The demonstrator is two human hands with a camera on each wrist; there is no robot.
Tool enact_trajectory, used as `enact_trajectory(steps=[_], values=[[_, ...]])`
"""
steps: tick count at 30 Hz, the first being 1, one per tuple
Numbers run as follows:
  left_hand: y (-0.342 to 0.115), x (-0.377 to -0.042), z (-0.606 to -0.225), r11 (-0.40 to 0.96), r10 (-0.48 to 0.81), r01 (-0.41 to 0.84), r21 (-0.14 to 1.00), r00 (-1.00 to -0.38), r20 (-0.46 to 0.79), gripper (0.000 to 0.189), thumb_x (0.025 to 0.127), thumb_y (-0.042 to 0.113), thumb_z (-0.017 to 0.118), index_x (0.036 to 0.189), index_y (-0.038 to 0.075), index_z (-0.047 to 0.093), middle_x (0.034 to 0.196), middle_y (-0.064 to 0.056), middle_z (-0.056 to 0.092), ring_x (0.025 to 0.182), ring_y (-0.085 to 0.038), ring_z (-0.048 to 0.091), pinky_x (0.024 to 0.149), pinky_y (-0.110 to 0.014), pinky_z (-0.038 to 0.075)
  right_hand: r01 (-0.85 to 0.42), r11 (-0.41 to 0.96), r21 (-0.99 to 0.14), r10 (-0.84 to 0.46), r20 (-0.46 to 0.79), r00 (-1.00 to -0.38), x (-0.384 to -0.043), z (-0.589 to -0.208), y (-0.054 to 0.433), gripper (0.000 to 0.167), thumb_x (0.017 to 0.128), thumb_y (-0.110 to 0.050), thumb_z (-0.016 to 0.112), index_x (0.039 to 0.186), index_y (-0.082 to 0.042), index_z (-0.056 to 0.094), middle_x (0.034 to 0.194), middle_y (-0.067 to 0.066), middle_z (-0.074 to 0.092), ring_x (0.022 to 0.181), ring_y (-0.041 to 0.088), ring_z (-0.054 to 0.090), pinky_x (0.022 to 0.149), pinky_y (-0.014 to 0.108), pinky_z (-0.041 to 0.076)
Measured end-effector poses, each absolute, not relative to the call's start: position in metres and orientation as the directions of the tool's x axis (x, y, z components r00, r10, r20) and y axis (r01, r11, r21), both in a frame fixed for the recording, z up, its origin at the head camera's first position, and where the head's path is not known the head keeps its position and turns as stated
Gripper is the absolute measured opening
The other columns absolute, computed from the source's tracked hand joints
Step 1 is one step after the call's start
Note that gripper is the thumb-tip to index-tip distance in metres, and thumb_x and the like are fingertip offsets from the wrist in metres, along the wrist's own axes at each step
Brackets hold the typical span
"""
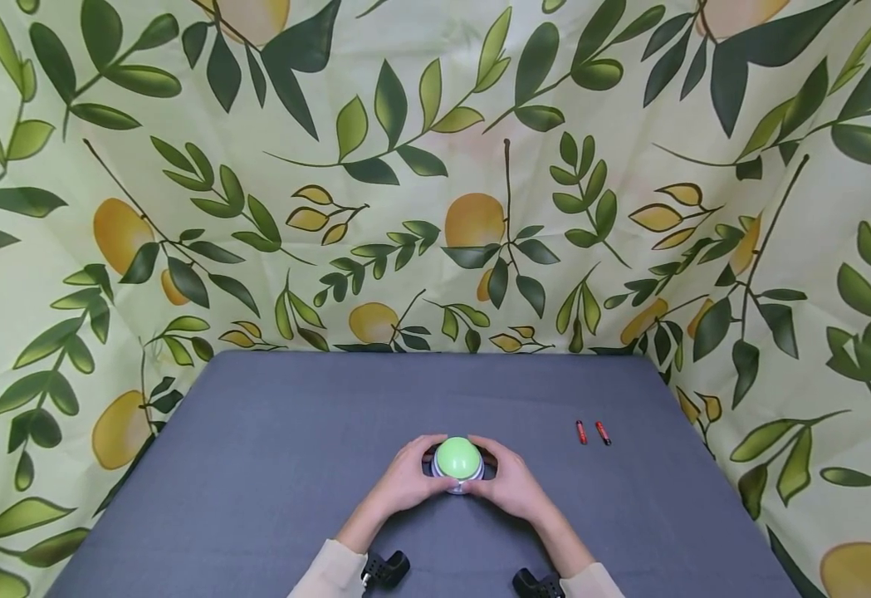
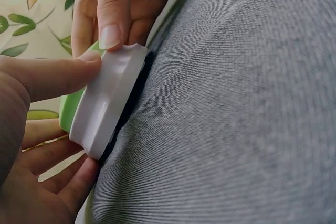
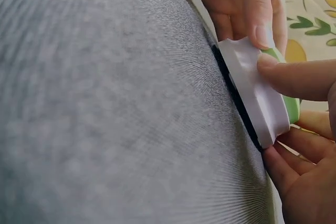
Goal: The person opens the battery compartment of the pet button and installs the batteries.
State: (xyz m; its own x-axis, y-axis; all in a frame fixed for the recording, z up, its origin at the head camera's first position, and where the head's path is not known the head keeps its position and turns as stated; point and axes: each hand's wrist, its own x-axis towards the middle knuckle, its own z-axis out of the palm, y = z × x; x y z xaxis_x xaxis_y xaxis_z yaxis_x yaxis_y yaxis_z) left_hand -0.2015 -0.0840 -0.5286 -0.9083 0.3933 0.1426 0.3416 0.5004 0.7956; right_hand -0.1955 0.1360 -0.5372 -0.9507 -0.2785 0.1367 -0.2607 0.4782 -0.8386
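Observation:
A round push button (image 1: 457,458) with a light green dome and a white base is at the front middle of the table. From the left, my left hand (image 1: 408,480) grips its side. My right hand (image 1: 513,482) holds the opposite side, and the two thumbs come close together at the near edge. In the left wrist view, the white base (image 2: 107,98) has a ridged side wall, with a thumb on its upper rim and fingers round the far side. The right wrist view shows the base (image 3: 254,90) tight above the cloth, a dark strip beneath it.
Two small red batteries (image 1: 581,432) with dark ends lie apart from each other to the right of the button. Grey-blue cloth covers the table (image 1: 293,432). A leaf-and-fruit patterned curtain (image 1: 420,208) stands behind the table and along both sides.

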Motion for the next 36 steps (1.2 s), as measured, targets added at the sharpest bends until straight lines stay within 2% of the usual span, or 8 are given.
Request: enact_trajectory(steps=[11, 21, 29, 36], values=[[-0.088, -0.207, -0.525, 0.424, 0.387, 0.334, 0.842, -0.907, 0.165, 0.066, 0.086, 0.032, 0.081, 0.138, 0.0, 0.057, 0.133, -0.016, 0.06, 0.117, -0.031, 0.062, 0.097, -0.044, 0.051, -0.256, 0.398, -0.881, -0.302, 0.138, -0.943, -0.199, -0.53, 0.137, 0.069, 0.081, -0.024, 0.087, 0.138, 0.001, 0.057, 0.133, 0.018, 0.061, 0.115, 0.03, 0.063, 0.094, 0.041, 0.052], [-0.088, -0.208, -0.512, 0.365, 0.355, 0.335, 0.868, -0.913, 0.203, 0.061, 0.088, 0.03, 0.079, 0.138, 0.001, 0.058, 0.133, -0.014, 0.061, 0.118, -0.032, 0.061, 0.1, -0.049, 0.048, -0.249, 0.364, -0.897, -0.274, 0.152, -0.95, -0.201, -0.514, 0.136, 0.064, 0.082, -0.021, 0.086, 0.137, -0.002, 0.059, 0.131, 0.016, 0.063, 0.112, 0.03, 0.064, 0.094, 0.046, 0.052], [-0.087, -0.208, -0.497, 0.34, 0.327, 0.351, 0.872, -0.914, 0.24, 0.061, 0.089, 0.033, 0.079, 0.138, 0.002, 0.059, 0.133, -0.011, 0.062, 0.12, -0.03, 0.06, 0.101, -0.048, 0.047, -0.269, 0.288, -0.919, -0.283, 0.187, -0.941, -0.201, -0.499, 0.138, 0.061, 0.084, -0.019, 0.084, 0.138, -0.003, 0.059, 0.133, 0.016, 0.062, 0.116, 0.031, 0.063, 0.098, 0.049, 0.05], [-0.085, -0.208, -0.488, 0.27, 0.295, 0.347, 0.898, -0.918, 0.266, 0.056, 0.089, 0.028, 0.079, 0.137, 0.005, 0.06, 0.132, -0.009, 0.062, 0.12, -0.029, 0.059, 0.102, -0.044, 0.048, -0.324, 0.274, -0.905, -0.265, 0.253, -0.931, -0.2, -0.486, 0.139, 0.054, 0.086, -0.02, 0.082, 0.135, -0.007, 0.062, 0.131, 0.011, 0.064, 0.117, 0.029, 0.061, 0.102, 0.047, 0.048]])
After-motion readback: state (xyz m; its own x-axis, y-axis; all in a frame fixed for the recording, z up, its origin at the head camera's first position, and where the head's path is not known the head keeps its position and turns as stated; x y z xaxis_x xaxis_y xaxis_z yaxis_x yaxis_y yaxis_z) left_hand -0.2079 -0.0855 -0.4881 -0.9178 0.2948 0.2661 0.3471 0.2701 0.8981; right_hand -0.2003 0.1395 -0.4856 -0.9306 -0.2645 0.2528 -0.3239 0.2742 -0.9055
